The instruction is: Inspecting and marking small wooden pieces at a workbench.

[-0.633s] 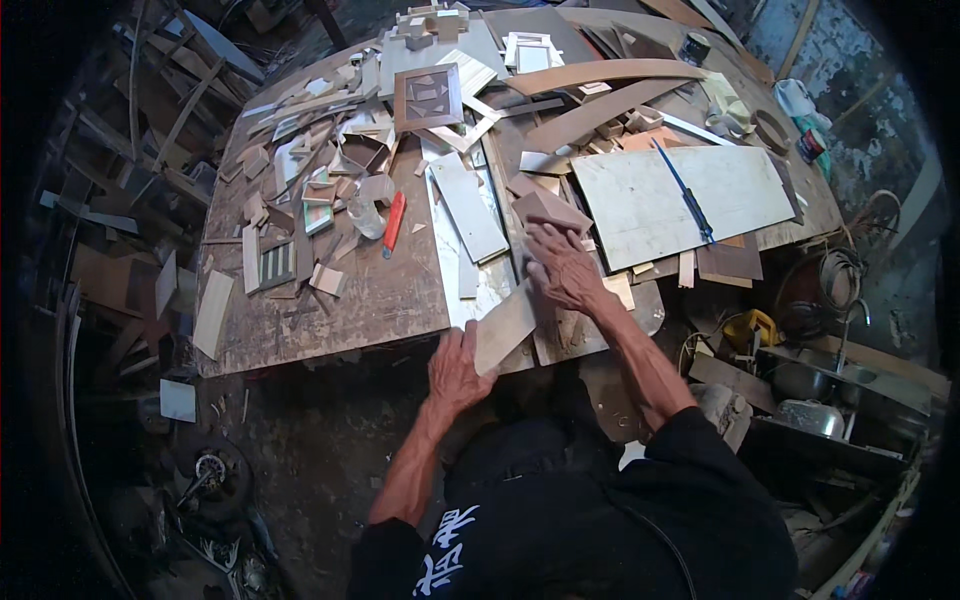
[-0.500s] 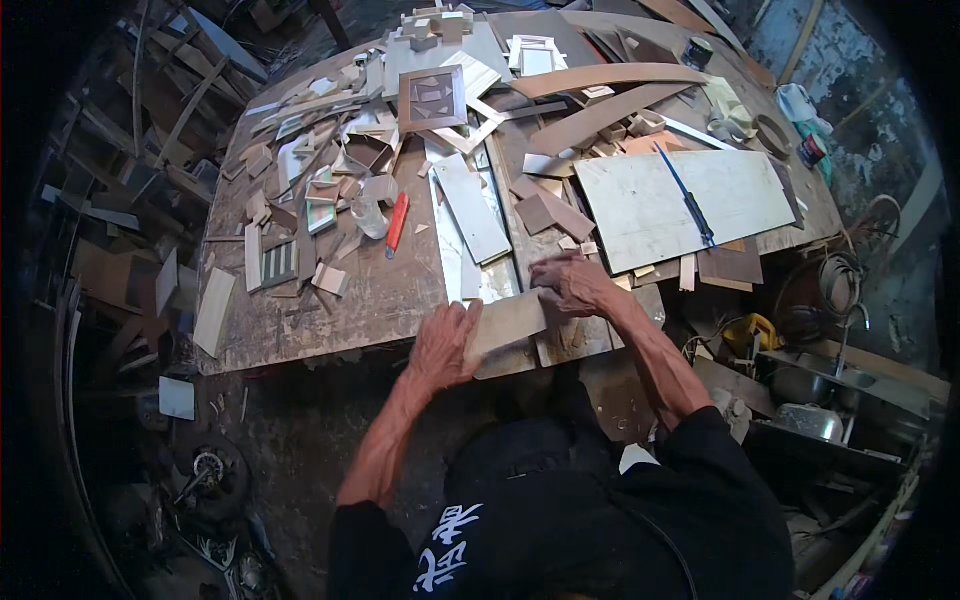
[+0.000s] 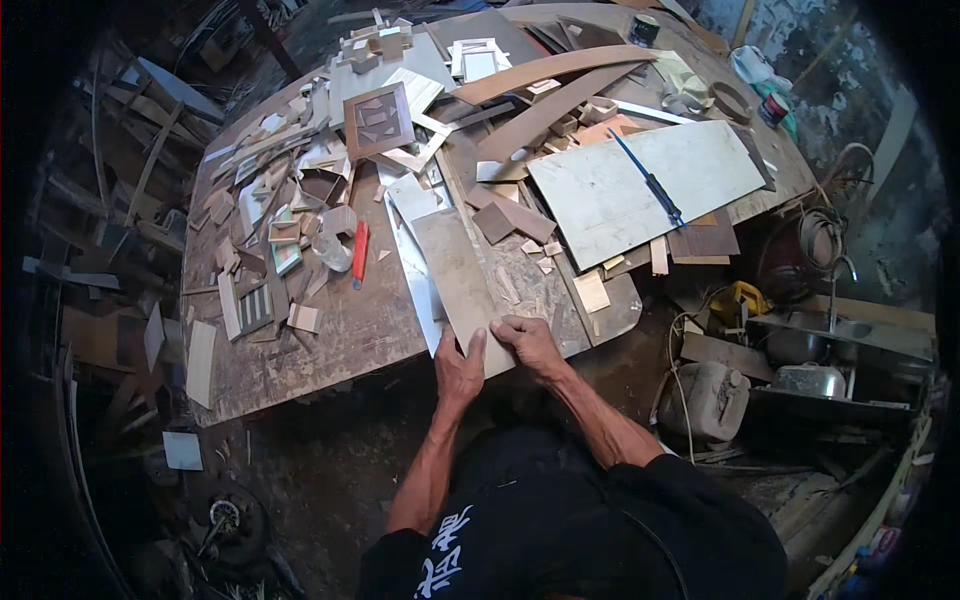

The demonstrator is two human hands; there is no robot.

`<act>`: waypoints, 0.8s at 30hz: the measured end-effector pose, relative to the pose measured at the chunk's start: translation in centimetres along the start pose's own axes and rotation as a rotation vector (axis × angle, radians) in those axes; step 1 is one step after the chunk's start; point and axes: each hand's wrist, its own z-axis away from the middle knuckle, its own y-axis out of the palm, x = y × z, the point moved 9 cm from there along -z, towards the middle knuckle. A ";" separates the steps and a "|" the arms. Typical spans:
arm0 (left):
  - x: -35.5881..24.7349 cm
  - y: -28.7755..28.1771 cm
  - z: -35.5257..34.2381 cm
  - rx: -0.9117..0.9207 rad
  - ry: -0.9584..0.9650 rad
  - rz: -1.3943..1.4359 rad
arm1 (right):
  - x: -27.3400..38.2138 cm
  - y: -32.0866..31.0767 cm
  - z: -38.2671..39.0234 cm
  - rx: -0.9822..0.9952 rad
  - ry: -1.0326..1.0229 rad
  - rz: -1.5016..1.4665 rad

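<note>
A long thin wooden board (image 3: 452,265) lies lengthwise away from me over the near edge of the workbench. My left hand (image 3: 461,372) is closed on the left side of its near end, thumb on top. At the right side of that end, my right hand (image 3: 530,345) grips it with curled fingers. Under the board's far part a pale panel (image 3: 408,197) shows, and a white strip (image 3: 415,290) runs along its left. A red utility knife (image 3: 360,255) lies to the left. Right of the board sit small wood offcuts (image 3: 592,292).
The cluttered workbench (image 3: 330,370) carries a carved square frame (image 3: 378,120), curved wood strips (image 3: 550,70) and a large white panel (image 3: 600,200) with a blue-bladed hand saw (image 3: 655,185) on it. A jerrycan (image 3: 705,400) and a sink (image 3: 870,330) stand off to the right.
The board, earlier lying crosswise near the bench edge, now points away from me. My right hand has come down and closed on its near end beside my left hand. The view has shifted slightly.
</note>
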 end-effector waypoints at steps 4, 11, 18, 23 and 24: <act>0.7 1.2 -0.5 0.073 -0.174 0.109 | 0.8 -1.2 0.7 -0.042 -0.034 0.185; 0.7 0.4 -1.4 0.004 0.091 0.065 | 4.4 -3.5 3.3 -0.253 -0.352 0.414; 5.3 3.4 -1.3 0.256 -0.215 0.119 | 7.3 -0.1 6.7 -0.102 -0.784 0.870; 6.2 1.4 -1.1 0.009 0.203 0.045 | 3.3 3.9 7.2 0.138 -0.704 1.130; 5.6 2.9 -1.4 0.145 0.022 -0.007 | 2.1 2.9 6.2 0.089 -0.630 1.252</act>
